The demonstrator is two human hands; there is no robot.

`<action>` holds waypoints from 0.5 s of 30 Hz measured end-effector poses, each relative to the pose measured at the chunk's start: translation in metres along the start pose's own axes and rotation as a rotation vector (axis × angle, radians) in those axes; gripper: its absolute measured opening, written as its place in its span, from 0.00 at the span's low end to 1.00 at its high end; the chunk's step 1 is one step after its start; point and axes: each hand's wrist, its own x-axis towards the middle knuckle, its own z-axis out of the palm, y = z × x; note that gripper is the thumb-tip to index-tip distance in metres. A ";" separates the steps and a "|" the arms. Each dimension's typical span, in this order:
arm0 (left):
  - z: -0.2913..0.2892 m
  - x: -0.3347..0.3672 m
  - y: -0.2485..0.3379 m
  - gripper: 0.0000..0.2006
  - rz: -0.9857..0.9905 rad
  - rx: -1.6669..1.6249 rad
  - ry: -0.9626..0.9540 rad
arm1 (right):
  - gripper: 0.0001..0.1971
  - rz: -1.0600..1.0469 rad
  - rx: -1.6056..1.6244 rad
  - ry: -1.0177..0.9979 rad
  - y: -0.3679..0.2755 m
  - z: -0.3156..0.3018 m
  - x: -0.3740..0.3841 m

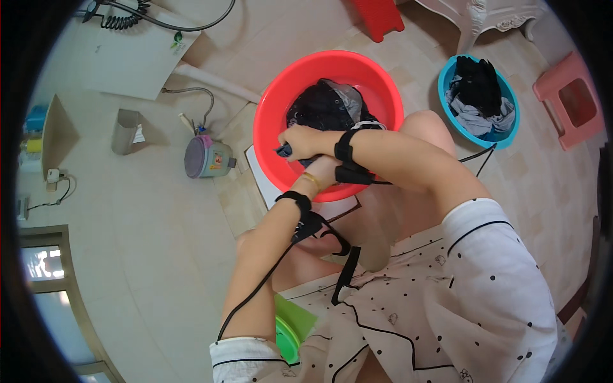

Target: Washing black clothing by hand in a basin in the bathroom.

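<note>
A red basin (pixel 391 121) in front of me holds dark wet-looking clothes (pixel 319 105) with a grey patch and a few light specks. My right hand (pixel 300 142) is over the basin's left part, its fingers closed around a bunched piece of dark cloth (pixel 283 150). Crossing beneath my right wrist, my left hand (pixel 324 171) reaches over the near rim. The fingers of that hand are hidden by the right wrist and strap, so what they hold cannot be made out. Black straps with cables sit on both wrists.
A blue basin (pixel 446 108) with black and grey clothes stands to the right, beside a pink stool (pixel 571 102). Leftward are a small lidded bin (pixel 211 158) and a wall-mounted holder (pixel 126 131). Something green (pixel 288 338) lies by my left elbow. A red stool (pixel 378 19) is at the far side.
</note>
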 end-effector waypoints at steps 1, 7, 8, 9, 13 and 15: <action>-0.033 0.026 0.033 0.15 -0.177 0.016 -0.256 | 0.19 0.027 -0.040 0.045 0.019 0.000 -0.006; -0.051 0.003 0.037 0.13 0.108 0.614 -0.047 | 0.19 0.251 -0.049 0.406 0.018 -0.074 0.007; -0.058 -0.001 0.039 0.12 0.104 0.607 0.058 | 0.21 0.349 -0.020 0.382 0.017 -0.101 0.007; -0.064 -0.019 0.036 0.11 0.061 0.605 0.155 | 0.22 0.413 -0.039 0.429 -0.005 -0.124 0.009; -0.083 -0.038 0.039 0.11 -0.151 0.463 0.314 | 0.26 0.483 -0.366 0.587 0.021 -0.230 -0.039; -0.088 -0.062 0.031 0.10 -0.254 0.373 0.476 | 0.25 0.199 -0.327 0.774 0.041 -0.257 -0.079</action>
